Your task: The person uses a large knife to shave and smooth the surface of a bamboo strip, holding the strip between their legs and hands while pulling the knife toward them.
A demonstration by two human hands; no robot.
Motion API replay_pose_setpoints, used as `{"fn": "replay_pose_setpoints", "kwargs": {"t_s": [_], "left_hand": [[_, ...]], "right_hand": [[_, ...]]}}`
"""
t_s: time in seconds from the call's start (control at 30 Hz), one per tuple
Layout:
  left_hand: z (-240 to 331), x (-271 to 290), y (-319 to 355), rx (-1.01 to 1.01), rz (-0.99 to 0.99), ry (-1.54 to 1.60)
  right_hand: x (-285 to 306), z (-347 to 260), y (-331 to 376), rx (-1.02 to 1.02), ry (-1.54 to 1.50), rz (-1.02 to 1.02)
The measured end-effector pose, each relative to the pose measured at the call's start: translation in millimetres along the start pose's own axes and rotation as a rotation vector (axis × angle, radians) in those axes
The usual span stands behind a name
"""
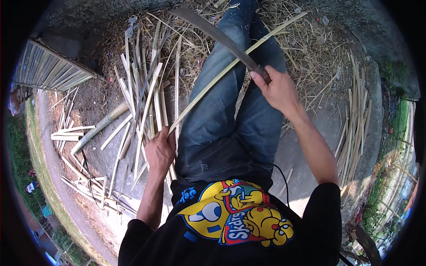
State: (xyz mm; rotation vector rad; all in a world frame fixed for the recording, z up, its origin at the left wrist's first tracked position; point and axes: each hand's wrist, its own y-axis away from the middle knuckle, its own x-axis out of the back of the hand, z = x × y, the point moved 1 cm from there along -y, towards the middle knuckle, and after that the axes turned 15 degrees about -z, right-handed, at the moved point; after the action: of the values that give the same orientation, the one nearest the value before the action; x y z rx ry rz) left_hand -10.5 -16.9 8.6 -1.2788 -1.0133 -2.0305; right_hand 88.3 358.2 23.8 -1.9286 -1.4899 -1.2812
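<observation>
My left hand (160,150) is closed on the near end of a long, pale bamboo strip (211,85). The strip slants up and right across my jeans, its far end past my right leg. In my right hand (278,90) is the dark handle of a machete (217,37), with the fingers wrapped round it. Its long, curved, dull blade points to the upper left over my legs. Blade and strip cross just beyond the handle; whether the edge bites into the strip I cannot tell.
Many split bamboo strips (153,95) lie loosely to my left, with a thicker bamboo pole (100,127) among them. To my right is a bundle of strips (356,117). Thin shavings (310,57) cover the ground ahead. A bamboo slat panel (51,66) stands at the far left.
</observation>
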Motion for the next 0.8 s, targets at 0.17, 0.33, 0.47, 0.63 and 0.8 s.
{"fn": "replay_pose_setpoints", "kwargs": {"t_s": [0.17, 0.33, 0.47, 0.63, 0.8], "left_hand": [[-6.2, -1.5, 4.6, 0.006, -0.057, -0.040], [-12.0, -6.8, 17.0, 0.031, -0.085, -0.025], [-1.3, -12.9, 4.8, -0.026, -0.072, 0.045], [-15.7, -13.1, 6.9, -0.032, -0.088, 0.036], [-41.6, -10.5, 24.4, 0.040, -0.119, 0.007]], "right_hand": [[-39.2, -30.5, 7.9, 0.162, 0.076, -0.020], [20.4, 30.6, -28.0, -0.094, 0.079, 0.085], [-2.1, 0.4, -7.1, 0.117, 0.027, 0.020], [-50.9, -46.4, 19.3, 0.319, 0.199, -0.155], [57.4, 44.3, -40.6, -0.198, -0.032, 0.181]]}}
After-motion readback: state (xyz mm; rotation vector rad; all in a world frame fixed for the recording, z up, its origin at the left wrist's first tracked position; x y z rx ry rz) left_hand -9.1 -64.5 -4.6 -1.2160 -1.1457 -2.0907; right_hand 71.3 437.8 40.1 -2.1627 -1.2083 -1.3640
